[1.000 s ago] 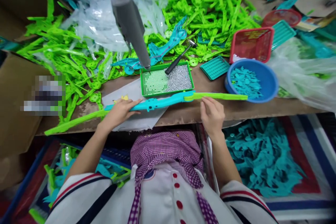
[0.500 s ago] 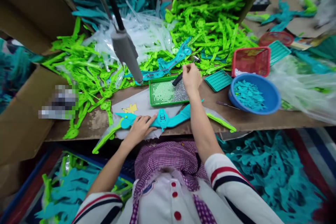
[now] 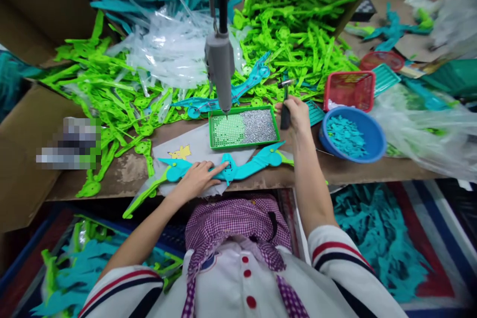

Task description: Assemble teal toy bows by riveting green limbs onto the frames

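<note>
My right hand (image 3: 297,113) grips a small hammer (image 3: 285,107) by its black handle, its metal head pointing up, just right of the green tray (image 3: 276,124). That tray has a perforated floor, with many small silver screws (image 3: 261,126) heaped in its right half. My left hand (image 3: 200,177) lies flat with fingers extended on a teal plastic toy bow (image 3: 253,169), index finger at its centre. Bright green limbs (image 3: 143,198) stick out from both ends of the bow. Above the tray hangs a grey electric screwdriver (image 3: 220,67), its tip over the perforated floor.
Green plastic parts (image 3: 294,35) are piled along the back, beside clear strips (image 3: 167,52). To the right stand a blue bowl (image 3: 376,146) of small teal pieces and a red basket (image 3: 350,77). A cardboard flap (image 3: 33,149) juts in at left. Teal parts (image 3: 380,238) fill a container below right.
My right hand has moved right, away from over the tray, taking the hammer with it. The hanging screwdriver has swung right and upright over the tray. My left hand remains on the bow.
</note>
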Available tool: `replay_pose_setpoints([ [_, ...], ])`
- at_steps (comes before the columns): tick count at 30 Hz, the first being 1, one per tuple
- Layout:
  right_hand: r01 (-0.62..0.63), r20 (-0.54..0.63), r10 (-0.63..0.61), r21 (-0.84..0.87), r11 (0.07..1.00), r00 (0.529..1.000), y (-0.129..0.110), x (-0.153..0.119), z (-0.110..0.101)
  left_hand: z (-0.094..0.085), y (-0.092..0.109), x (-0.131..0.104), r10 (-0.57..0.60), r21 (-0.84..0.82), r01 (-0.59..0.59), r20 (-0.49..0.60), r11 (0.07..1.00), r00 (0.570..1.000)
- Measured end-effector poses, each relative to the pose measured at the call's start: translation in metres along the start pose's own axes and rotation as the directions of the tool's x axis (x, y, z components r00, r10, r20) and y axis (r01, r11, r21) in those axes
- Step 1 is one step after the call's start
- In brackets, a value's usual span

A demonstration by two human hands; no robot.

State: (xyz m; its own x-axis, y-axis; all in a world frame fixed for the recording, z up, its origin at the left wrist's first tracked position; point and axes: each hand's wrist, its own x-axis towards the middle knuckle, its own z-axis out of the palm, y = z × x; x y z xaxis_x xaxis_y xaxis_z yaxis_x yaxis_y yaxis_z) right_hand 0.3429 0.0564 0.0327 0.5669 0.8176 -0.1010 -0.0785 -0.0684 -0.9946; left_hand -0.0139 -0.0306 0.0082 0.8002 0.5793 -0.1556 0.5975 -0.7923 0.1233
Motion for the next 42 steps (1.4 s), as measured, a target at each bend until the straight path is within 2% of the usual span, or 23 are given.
replay_pose_setpoints([
  [3,0.091,-0.032,-0.088,0.116,0.989,0.996,0.005,-0.063,-0.037,0.001,-0.005,0.005,0.031,0.028,-0.033,0.057,0.999,0.998],
  [6,0.027,0.001,-0.027,0.089,0.996,1.000,0.013,-0.127,-0.077,0.001,-0.004,0.004,0.075,0.009,-0.076,0.077,0.997,0.994],
  [10,-0.043,0.016,0.046,-0.169,0.985,0.999,0.024,-0.198,-0.124,0.000,0.005,-0.005,0.117,-0.046,-0.114,0.095,0.992,0.988],
  [14,-0.005,0.072,0.041,-0.444,0.896,0.997,0.043,-0.240,-0.145,-0.002,0.009,-0.008,0.160,-0.109,-0.147,0.119,0.983,0.980],
  [16,0.009,0.112,0.059,-0.524,0.852,0.992,0.055,-0.247,-0.145,-0.004,0.008,-0.006,0.164,-0.112,-0.150,0.132,0.982,0.977],
  [20,0.015,0.108,0.073,-0.647,0.762,0.991,0.069,-0.247,-0.140,-0.007,0.004,-0.003,0.175,-0.111,-0.160,0.141,0.981,0.975],
  [26,0.057,0.113,0.054,-0.791,0.609,0.992,0.063,-0.240,-0.133,-0.004,0.002,-0.001,0.197,-0.103,-0.184,0.135,0.978,0.971],
  [29,0.041,0.093,0.053,-0.786,0.617,0.994,0.050,-0.242,-0.134,-0.004,0.002,0.000,0.199,-0.101,-0.185,0.152,0.978,0.968],
  [33,0.007,-0.031,-0.052,-0.790,0.613,0.998,0.043,-0.247,-0.131,-0.006,0.003,0.001,0.194,-0.112,-0.177,0.168,0.978,0.966],
  [36,0.009,0.036,0.034,-0.814,0.580,0.999,0.049,-0.247,-0.127,-0.008,0.005,0.001,0.182,-0.098,-0.165,0.193,0.981,0.964],
  [38,-0.004,0.055,0.079,-0.798,0.602,0.995,0.051,-0.246,-0.129,-0.009,0.006,0.002,0.178,-0.100,-0.160,0.209,0.982,0.961],
  [40,-0.039,-0.023,0.034,-0.777,0.628,0.999,0.048,-0.247,-0.133,-0.010,0.006,0.002,0.177,-0.107,-0.157,0.218,0.982,0.960],
  [42,-0.072,-0.150,-0.072,-0.775,0.628,0.986,0.045,-0.246,-0.136,-0.010,0.006,0.002,0.176,-0.110,-0.155,0.217,0.982,0.960],
])
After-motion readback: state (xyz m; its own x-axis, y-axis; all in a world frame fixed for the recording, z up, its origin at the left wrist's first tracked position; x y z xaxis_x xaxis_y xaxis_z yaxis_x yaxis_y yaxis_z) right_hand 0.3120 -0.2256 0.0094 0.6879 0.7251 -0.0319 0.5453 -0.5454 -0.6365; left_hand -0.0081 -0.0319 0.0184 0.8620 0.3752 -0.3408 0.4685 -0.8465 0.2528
